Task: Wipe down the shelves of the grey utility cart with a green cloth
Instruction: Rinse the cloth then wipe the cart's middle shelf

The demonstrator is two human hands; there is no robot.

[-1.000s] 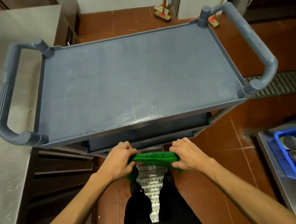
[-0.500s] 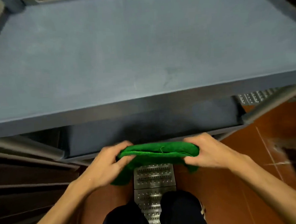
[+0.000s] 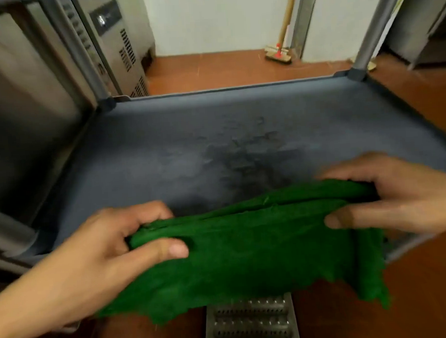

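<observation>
- Green cloth [image 3: 247,245] stretches across the lower centre of the frame, long axis left to right, hanging over the near edge of the grey cart shelf [image 3: 188,134].
- Left hand [image 3: 111,243] pinches its left end and right hand [image 3: 396,194] its right end.
- Dark smudge [image 3: 250,156] lies just beyond the cloth, nearer the right hand.
- Corner post [image 3: 365,42] stands upper right; drain grate [image 3: 249,324] sits at the bottom.

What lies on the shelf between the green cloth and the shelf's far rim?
Nothing stands there: in the head view, only bare shelf with a dark mottled patch beyond the green cloth.
</observation>
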